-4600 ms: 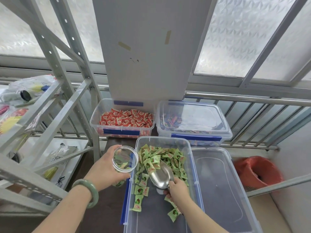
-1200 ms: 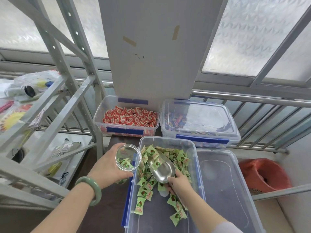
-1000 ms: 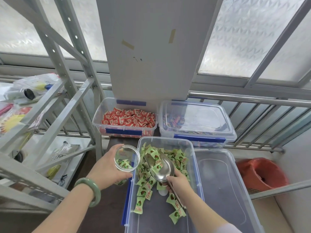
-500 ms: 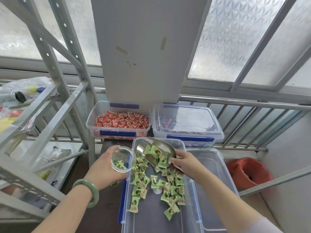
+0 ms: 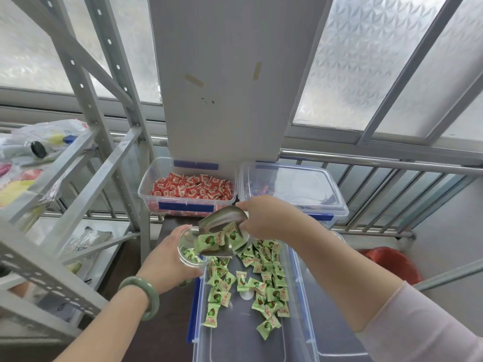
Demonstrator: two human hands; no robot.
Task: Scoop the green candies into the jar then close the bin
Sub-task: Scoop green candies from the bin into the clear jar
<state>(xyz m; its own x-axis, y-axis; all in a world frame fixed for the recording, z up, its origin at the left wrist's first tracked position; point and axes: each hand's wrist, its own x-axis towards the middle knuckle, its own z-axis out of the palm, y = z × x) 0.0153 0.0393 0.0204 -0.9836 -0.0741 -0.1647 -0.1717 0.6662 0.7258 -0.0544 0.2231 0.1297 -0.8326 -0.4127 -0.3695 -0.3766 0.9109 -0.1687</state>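
Note:
My left hand point(image 5: 167, 262) grips a clear jar point(image 5: 188, 253) just left of the open clear bin point(image 5: 300, 304), with a few green candies inside it. My right hand point(image 5: 266, 218) holds a metal scoop point(image 5: 222, 228) tilted down toward the jar's mouth. Green candies point(image 5: 217, 240) slide along the scoop to the jar rim. More green candies point(image 5: 258, 280) lie scattered on the bin floor. The bin's lid point(image 5: 337, 322) lies to the right of the bin, partly hidden by my right forearm.
Behind stand an open bin of red candies point(image 5: 190, 189) and a closed bin with a lid point(image 5: 290, 186). A grey metal shelf rack point(image 5: 65, 152) fills the left. A red bag point(image 5: 389, 265) sits at the right, by a railing point(image 5: 392, 165).
My right hand has lifted the loaded scoop out of the bin, carried it left and tipped it over the jar. The jar stays held in my left hand.

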